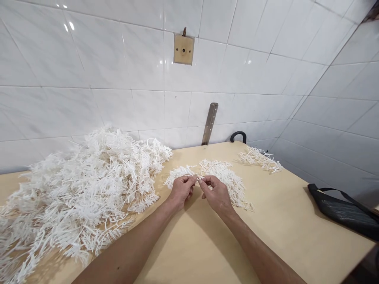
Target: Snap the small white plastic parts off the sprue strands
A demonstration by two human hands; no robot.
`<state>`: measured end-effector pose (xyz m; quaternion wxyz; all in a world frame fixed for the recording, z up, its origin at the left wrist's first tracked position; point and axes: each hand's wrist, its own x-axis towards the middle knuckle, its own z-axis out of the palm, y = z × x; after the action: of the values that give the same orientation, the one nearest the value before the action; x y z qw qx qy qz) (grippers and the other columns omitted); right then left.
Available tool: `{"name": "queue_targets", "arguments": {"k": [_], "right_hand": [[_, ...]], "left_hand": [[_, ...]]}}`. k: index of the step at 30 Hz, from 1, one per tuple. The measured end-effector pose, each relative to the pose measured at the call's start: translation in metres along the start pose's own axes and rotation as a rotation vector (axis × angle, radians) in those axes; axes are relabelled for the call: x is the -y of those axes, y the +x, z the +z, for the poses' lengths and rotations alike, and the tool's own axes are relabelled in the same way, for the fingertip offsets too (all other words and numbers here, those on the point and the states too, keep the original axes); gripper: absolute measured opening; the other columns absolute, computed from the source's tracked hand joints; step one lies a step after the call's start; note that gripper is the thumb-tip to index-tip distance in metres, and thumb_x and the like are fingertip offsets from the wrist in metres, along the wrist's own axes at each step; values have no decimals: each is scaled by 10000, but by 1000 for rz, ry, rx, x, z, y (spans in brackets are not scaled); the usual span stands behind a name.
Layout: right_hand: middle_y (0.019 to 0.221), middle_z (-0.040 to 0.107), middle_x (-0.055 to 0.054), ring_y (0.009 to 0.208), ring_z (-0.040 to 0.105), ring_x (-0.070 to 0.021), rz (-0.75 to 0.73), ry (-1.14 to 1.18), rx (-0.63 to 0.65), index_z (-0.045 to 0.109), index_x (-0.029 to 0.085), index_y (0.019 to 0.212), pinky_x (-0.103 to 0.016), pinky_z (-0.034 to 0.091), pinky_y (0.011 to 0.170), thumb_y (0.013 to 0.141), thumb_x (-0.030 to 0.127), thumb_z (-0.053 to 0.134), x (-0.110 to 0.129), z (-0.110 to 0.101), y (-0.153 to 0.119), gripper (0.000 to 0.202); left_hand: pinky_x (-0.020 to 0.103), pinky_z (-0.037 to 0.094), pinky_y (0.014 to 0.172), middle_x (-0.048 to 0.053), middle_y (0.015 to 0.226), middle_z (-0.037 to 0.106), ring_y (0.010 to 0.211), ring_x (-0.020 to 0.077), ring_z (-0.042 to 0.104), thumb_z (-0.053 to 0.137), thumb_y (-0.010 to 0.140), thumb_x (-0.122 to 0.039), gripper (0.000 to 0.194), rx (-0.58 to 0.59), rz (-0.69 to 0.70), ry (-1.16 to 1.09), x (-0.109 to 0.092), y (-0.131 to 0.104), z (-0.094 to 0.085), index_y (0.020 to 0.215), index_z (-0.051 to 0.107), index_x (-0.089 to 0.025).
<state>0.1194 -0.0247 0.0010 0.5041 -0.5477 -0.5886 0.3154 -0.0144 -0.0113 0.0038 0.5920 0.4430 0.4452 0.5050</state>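
My left hand (182,189) and my right hand (217,193) meet near the middle of the table, fingertips pinched on a small white strand (199,178) between them. Behind my left hand lies a small pile of white branching pieces (177,173). Another small pile of white strands (227,177) spreads behind and to the right of my right hand. A big heap of white branching pieces (97,189) covers the table's left side. What is inside my curled fingers is hidden.
The tan table (284,225) stands against a tiled wall (142,59). At the back right lie loose white strands (260,158) near a black curved handle (238,136). A black mesh bag (340,209) rests at the right edge. A metal strip (210,123) leans upright at the wall.
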Motion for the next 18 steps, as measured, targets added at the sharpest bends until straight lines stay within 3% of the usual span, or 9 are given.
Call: {"name": "queue_targets", "arguments": {"k": [7,11,14,18], "right_hand": [[875,684,-49,532,628,-139,-22,-69,62,660,184,843,-283,528,550,820,512,608,0,-9,2,333],[926,696,-58,566,653,-157,-42,-80,115,676,192,845,-289,537,555,823,511,597,-1,-13,2,330],[901,699,-52,595,669,-168,-38,-111,104,680,197,854,-283,534,556,829,498,580,-3,-13,2,318],[883,704,-48,601,677,-170,-34,-189,67,683,195,849,-285,520,579,838,469,563,-6,-12,3,299]], "left_hand": [[227,210,405,-76,436,366,382,60,289,704,687,-577,438,62,-1,84,-2,1,-5,638,528,-179],[231,249,473,-48,498,410,477,69,322,707,683,-531,411,31,127,208,-4,4,-9,586,565,-157],[237,304,549,-24,561,469,570,95,394,689,696,-482,381,0,203,271,-4,6,-9,549,565,-153],[245,312,579,-21,576,463,594,106,406,651,725,-426,340,15,195,310,-3,6,-6,546,545,-157]]}}
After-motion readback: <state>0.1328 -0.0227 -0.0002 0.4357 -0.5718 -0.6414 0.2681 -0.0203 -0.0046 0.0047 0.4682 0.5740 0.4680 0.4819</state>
